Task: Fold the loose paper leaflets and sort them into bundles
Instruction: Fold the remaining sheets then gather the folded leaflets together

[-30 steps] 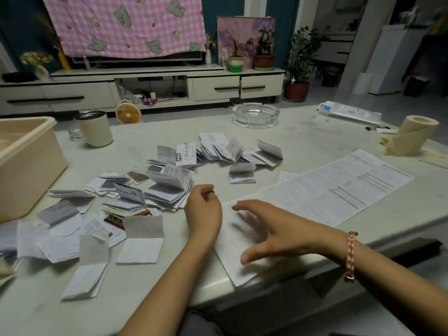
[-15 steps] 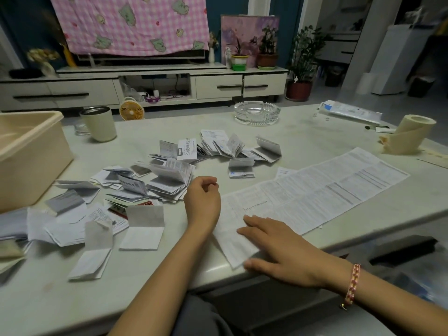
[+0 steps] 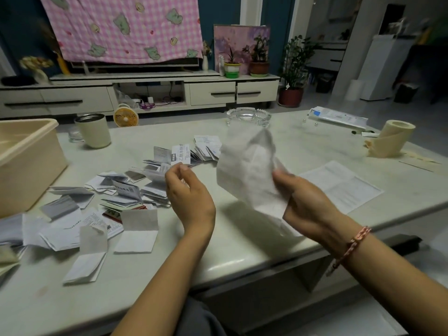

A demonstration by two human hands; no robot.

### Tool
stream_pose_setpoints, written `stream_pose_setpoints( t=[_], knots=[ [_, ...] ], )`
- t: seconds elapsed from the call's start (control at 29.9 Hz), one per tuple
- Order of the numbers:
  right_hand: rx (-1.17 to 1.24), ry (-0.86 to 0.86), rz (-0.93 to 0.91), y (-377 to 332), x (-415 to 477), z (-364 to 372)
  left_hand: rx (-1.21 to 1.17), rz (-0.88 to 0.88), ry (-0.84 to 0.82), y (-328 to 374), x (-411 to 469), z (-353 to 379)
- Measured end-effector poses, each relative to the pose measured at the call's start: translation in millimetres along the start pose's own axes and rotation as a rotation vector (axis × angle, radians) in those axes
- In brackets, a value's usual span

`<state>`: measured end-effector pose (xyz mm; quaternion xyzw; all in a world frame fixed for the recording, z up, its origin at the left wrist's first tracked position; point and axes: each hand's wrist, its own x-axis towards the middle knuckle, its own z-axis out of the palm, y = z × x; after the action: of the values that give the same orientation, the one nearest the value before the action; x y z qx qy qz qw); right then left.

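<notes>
While right grip (image 3: 312,204) is pinching a blurred leaflet (image 3: 247,170) above the bench (image 3: 242,248),
left grip (image 3: 189,197) is hovering just left, fingers loosely curled, holding nothing.

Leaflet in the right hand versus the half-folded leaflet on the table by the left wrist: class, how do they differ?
The held leaflet is up in the right hand; the half-folded leaflet rests on the table. The held leaflet is larger and rumpled; the half-folded leaflet is small, with one crisp crease. Both are white paper.

Home living room, low TV cabinet (image 3: 145,93), potted plants (image 3: 259,61), pale coffee table (image 3: 242,251)
</notes>
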<state>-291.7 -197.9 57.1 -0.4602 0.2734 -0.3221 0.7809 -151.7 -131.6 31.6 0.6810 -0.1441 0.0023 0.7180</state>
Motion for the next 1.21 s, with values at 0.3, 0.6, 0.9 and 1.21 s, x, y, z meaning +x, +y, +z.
stream_pose_setpoints(
  t=[0.3,0.6,0.9,1.21],
  knots=[
    [0.333,0.345,-0.075,-20,27,-48,0.335,0.194,-0.362,-3,-25,8],
    [-0.352,0.948,-0.045,-5,35,-117,1.002,0.120,-0.868,-21,-52,24],
    [-1.746,0.266,-0.170,13,35,-133,1.161,0.255,-0.675,-27,-67,41],
    [-1.815,0.298,0.148,22,43,-133,1.118,0.119,-0.664,-31,-73,50]
  ],
)
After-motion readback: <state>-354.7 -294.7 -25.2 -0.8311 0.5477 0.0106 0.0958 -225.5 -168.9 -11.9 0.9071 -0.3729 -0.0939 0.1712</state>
